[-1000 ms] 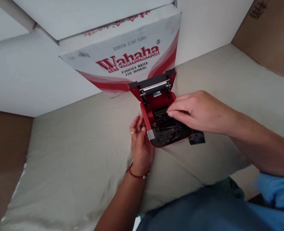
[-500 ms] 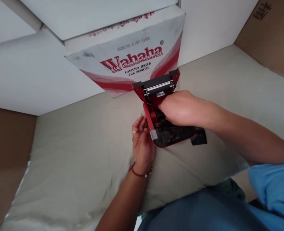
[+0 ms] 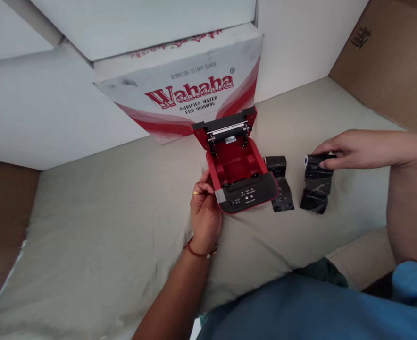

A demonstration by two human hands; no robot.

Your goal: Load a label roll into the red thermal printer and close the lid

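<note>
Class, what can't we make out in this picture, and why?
Head view:
Print on black panel of red printer: too small to read.
Right end of rightmost black roll: covered by right hand.
Part of left hand: behind printer.
Brown carton, right: cut off by edge.

The red-and-black device [image 3: 242,165] is set open, its lid raised at the far side. One black roll [image 3: 279,183] is laid just to the right, partly unwound nearward; farther right, a second black roll [image 3: 316,185], likewise unwound, is held.
</note>
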